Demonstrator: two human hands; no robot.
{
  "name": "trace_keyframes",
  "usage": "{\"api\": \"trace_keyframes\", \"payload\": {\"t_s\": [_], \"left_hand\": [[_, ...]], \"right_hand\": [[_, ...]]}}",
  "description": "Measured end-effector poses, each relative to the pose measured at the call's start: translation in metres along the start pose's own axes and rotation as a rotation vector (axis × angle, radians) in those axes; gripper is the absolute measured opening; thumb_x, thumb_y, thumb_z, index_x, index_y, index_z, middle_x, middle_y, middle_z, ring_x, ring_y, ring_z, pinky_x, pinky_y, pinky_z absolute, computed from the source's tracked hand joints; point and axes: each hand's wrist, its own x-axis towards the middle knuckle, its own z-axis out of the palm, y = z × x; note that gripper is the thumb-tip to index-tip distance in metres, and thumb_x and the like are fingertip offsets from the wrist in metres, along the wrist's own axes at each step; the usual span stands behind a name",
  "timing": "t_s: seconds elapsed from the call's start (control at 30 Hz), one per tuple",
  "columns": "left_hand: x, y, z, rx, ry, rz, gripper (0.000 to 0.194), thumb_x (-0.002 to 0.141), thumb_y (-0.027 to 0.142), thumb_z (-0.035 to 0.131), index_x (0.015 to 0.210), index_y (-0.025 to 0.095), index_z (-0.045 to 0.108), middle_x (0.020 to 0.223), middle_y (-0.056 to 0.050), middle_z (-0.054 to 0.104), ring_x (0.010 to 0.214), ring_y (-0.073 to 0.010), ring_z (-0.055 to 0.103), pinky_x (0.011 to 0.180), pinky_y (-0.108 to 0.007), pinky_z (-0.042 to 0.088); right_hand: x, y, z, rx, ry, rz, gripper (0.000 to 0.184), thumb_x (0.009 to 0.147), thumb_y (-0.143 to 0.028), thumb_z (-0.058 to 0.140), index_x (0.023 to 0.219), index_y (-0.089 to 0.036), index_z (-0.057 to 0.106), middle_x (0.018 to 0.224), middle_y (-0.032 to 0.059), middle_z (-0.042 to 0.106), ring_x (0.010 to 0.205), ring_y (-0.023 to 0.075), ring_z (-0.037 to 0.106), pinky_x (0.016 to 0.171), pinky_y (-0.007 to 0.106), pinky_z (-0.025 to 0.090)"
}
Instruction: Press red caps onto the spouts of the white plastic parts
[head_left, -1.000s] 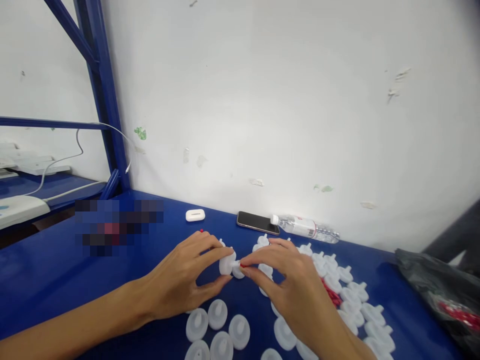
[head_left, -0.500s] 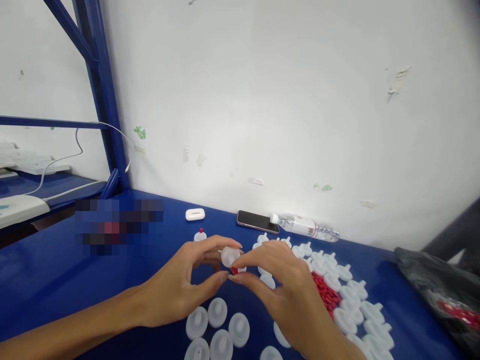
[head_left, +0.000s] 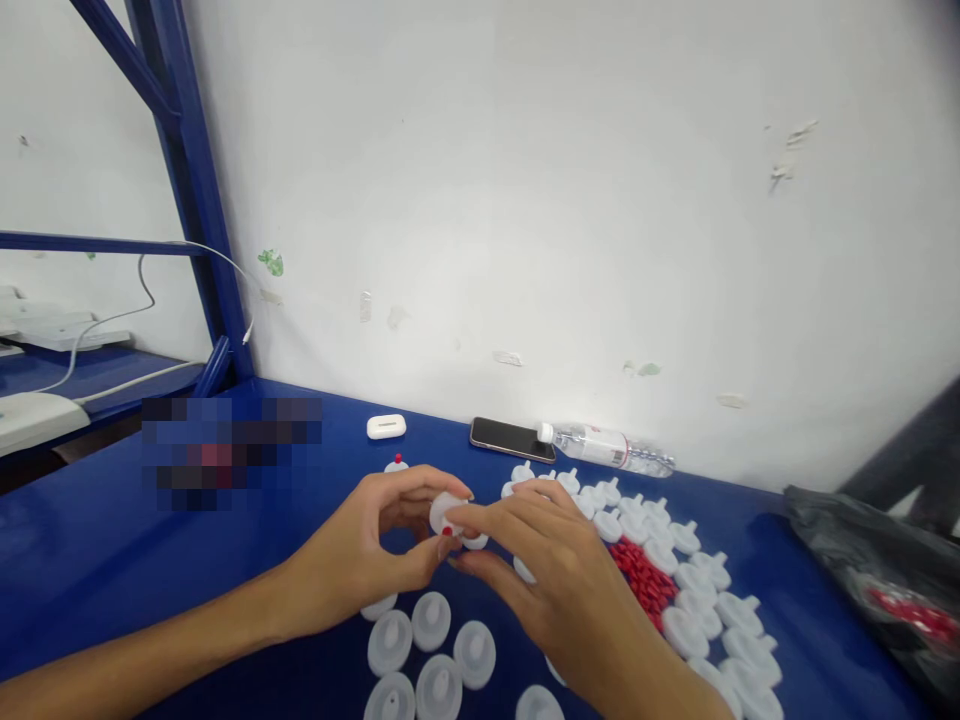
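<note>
My left hand (head_left: pixel 375 540) is closed around a translucent white plastic cap (head_left: pixel 441 512), holding it above the blue table between thumb and fingers. A small red tip piece (head_left: pixel 448 532) shows at the cap's near side, by my left thumb. From the right, my right hand (head_left: pixel 551 560) pinches at the same cap, its forefinger on the white plastic and its thumb just below. Whether the red piece is seated in the cap's nozzle is hidden by the fingers. Below my hands lie several loose white caps (head_left: pixel 439 685) with no red on them.
On the right, many white nozzle caps (head_left: pixel 697 610) surround a heap of red tips (head_left: pixel 643 582). Farther back are a white earbud case (head_left: pixel 386 427), a phone (head_left: pixel 512 440) and a water bottle (head_left: pixel 607 448). A black plastic bag (head_left: pixel 870 560) lies at the right edge.
The red tip piece has shifted left, from between my right fingertips to beside my left thumb. My right forefinger now lies farther over the white cap. The view has moved slightly.
</note>
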Motion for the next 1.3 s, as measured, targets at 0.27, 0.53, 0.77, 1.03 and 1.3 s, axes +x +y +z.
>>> {"api": "trace_keyframes", "payload": {"t_s": [0.27, 0.53, 0.77, 1.03, 1.3], "left_hand": [[0.013, -0.01, -0.017, 0.067, 0.271, -0.162, 0.037, 0.082, 0.038, 0.075, 0.111, 0.015, 0.07, 0.092, -0.007, 0.079, 0.082, -0.0245, 0.075, 0.061, -0.027, 0.055], [0.015, -0.017, -0.023, 0.324, 0.261, -0.148, 0.028, 0.097, 0.038, 0.05, 0.09, 0.018, 0.068, 0.073, 0.0, 0.067, 0.069, -0.0182, 0.063, 0.052, -0.023, 0.043], [0.012, -0.015, -0.017, 0.758, 0.123, -0.097, 0.032, 0.101, 0.036, 0.043, 0.091, 0.02, 0.069, 0.084, -0.001, 0.067, 0.07, -0.018, 0.059, 0.065, -0.029, 0.046], [0.01, -0.027, -0.018, 0.835, 0.109, -0.03, 0.021, 0.095, 0.023, 0.046, 0.097, 0.022, 0.067, 0.085, -0.002, 0.07, 0.072, -0.0186, 0.062, 0.068, -0.03, 0.047], [0.008, -0.034, -0.024, 0.953, 0.131, 0.001, 0.029, 0.091, 0.015, 0.042, 0.105, 0.022, 0.066, 0.097, -0.004, 0.072, 0.088, -0.0223, 0.067, 0.078, -0.034, 0.05]], "right_hand": [[-0.003, 0.015, -0.001, -0.288, 0.009, 0.135, 0.017, 0.103, -0.023, 0.057, 0.116, -0.024, 0.067, 0.105, 0.0034, 0.076, 0.095, 0.0238, 0.069, 0.103, 0.05, 0.039], [-0.003, 0.019, 0.004, -0.318, -0.253, 0.145, 0.03, 0.099, -0.016, 0.059, 0.128, -0.023, 0.065, 0.117, 0.0061, 0.074, 0.111, 0.0286, 0.066, 0.103, 0.056, 0.046], [-0.002, 0.027, -0.014, -0.374, -0.141, 0.197, 0.022, 0.099, -0.016, 0.058, 0.116, -0.024, 0.07, 0.107, 0.0045, 0.078, 0.102, 0.0258, 0.07, 0.108, 0.058, 0.041], [-0.024, 0.071, -0.052, -0.411, -0.375, 0.654, 0.018, 0.082, -0.014, 0.067, 0.086, -0.026, 0.079, 0.084, 0.005, 0.081, 0.077, 0.0266, 0.076, 0.064, 0.033, 0.05], [-0.034, 0.085, -0.05, -0.392, -0.481, 0.78, 0.02, 0.074, -0.007, 0.069, 0.07, -0.024, 0.077, 0.073, 0.0037, 0.078, 0.067, 0.0224, 0.074, 0.057, 0.027, 0.042]]}}
